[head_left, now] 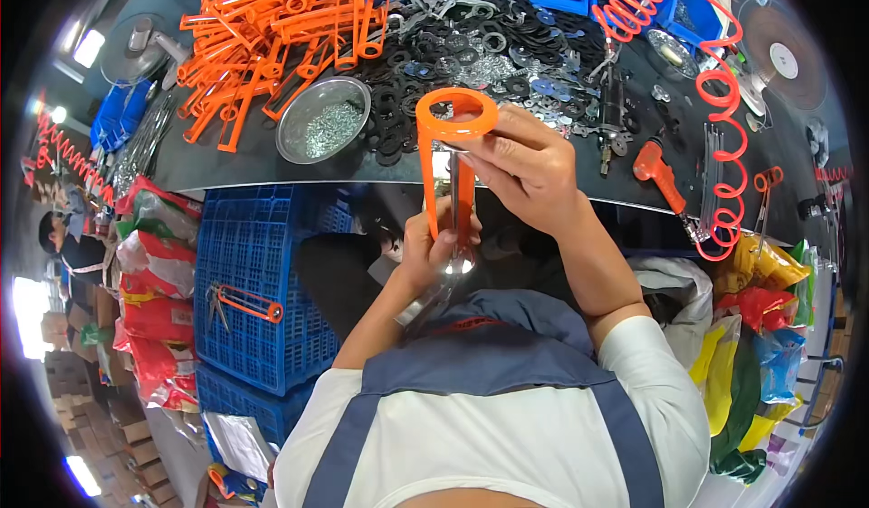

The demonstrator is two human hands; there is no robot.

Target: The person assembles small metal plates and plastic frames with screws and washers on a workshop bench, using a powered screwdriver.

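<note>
Head view shows both hands raised in front of the dark table point(226, 168), working on one orange plastic frame point(450, 137). That frame stands nearly upright, its ring end at the top and its two long legs running down toward the lap. Right hand point(528, 166) is clenched in a grip on the frame just under the ring, thumb and fingertips pinching the upper part. Left hand point(436, 247) is closed around the lower end of the legs, where a shiny metal rod point(453, 202) runs between them down to a rounded bright end at the palm.

On the table behind, a heap of the same orange frames point(272, 33) lies at the left, a round steel bowl of small metal bits point(323, 119) just beside it, and a spread of black washers point(453, 55) to the right. Orange coiled hose point(724, 100) hangs at the right, near an orange-handled tool point(659, 175). Blue plastic crates point(253, 282) stand under the table edge on the left.
</note>
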